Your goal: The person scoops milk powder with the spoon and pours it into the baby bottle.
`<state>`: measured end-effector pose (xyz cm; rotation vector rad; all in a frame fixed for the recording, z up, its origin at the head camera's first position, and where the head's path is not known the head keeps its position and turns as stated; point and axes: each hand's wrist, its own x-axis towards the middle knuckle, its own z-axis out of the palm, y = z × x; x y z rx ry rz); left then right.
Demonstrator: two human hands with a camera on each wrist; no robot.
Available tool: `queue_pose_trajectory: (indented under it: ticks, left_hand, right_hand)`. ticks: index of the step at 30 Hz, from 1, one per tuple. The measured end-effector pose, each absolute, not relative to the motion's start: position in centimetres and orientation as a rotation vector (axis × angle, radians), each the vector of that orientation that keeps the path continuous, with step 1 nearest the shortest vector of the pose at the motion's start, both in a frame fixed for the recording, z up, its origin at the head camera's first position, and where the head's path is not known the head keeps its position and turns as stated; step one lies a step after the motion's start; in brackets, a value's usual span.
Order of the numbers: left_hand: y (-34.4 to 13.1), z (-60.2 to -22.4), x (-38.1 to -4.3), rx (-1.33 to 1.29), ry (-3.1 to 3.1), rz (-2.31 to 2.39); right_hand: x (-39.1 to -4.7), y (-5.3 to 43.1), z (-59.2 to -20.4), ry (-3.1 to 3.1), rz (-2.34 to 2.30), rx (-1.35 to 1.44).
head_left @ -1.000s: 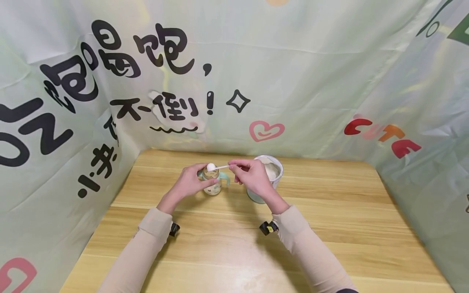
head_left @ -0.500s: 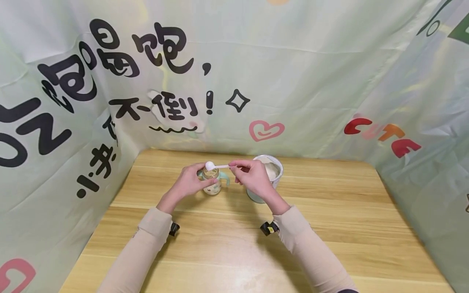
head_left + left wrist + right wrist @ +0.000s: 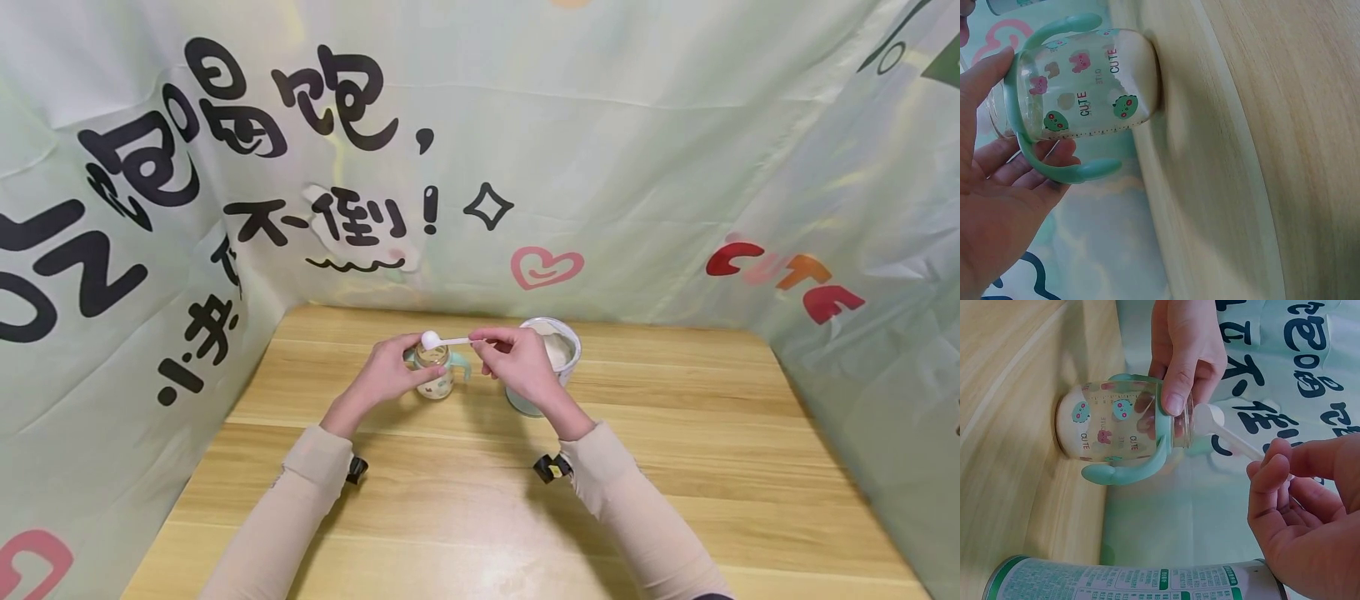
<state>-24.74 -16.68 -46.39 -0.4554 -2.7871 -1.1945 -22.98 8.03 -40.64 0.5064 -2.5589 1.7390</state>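
A clear baby bottle with mint-green handles and printed cartoon faces stands upright on the table, pale powder heaped at its bottom. My left hand grips it around the neck, thumb on the near side and fingers behind, as the left wrist view shows. Between thumb and fingers, my right hand pinches the thin handle of a white measuring scoop. The scoop's bowl sits right over the bottle's open mouth. Just beyond the right hand is an open powder tin holding cream-coloured powder; the hand and wrist partly hide it.
The wooden table extends toward me and to both sides. Printed fabric hangs along its back and sides, close behind the bottle and tin. Each wrist wears a small black camera.
The scoop's bowl has turned slightly and shifted a touch to the left over the bottle's mouth. Both hands keep nearly the same place; bottle and tin have not moved.
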Motion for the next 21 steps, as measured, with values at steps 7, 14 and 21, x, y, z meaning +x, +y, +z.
queue_pose_trajectory:
  ticks: [7,14,21]
  left_hand:
    - [-16.75,-46.47,-24.83,-0.456,-2.794,-1.193]
    - [-16.72,-46.52,-24.93,-0.465,-2.789,-1.2]
    - [-16.83,-46.49,-25.0,-0.464,-2.792,-1.211]
  right_hand:
    - [-22.93,7.95,-40.52,-2.556,1.739,0.506]
    - [-22.82,8.05,-40.28,-2.544,1.738,0.504]
    - [-22.81,8.49,-39.99,-2.514,1.757,0.486]
